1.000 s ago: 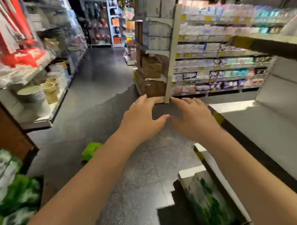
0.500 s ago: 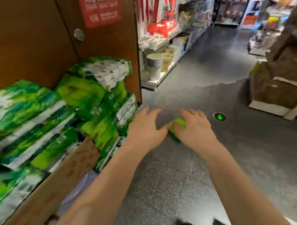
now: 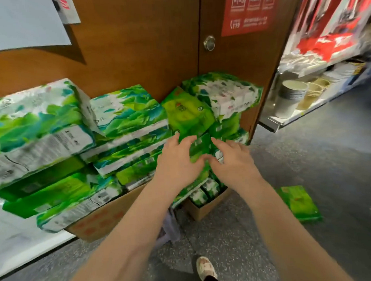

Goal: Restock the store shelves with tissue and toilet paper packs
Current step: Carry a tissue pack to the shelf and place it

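Head view: left hand [image 3: 177, 161] and right hand [image 3: 233, 161] reach into the green tissue packs [image 3: 125, 121] heaped on cardboard boxes [image 3: 103, 219] against a wooden door [image 3: 156, 46], likely staged stock. Fingers spread around a small green pack [image 3: 198, 148]; firm grip unclear. One stray pack [image 3: 298, 202] lies on the floor.

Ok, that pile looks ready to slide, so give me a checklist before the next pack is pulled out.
1. Left hand on the small green pack: ok.
2. Right hand closed on it: cannot tell, fingers spread beside it.
3. Light green pack above sits level: not ok, tilted.
4. Top white-green pack stable: cannot tell.
5. Floor clear: not ok, a green pack lies on it.
6. Cardboard box supports the stack: ok.
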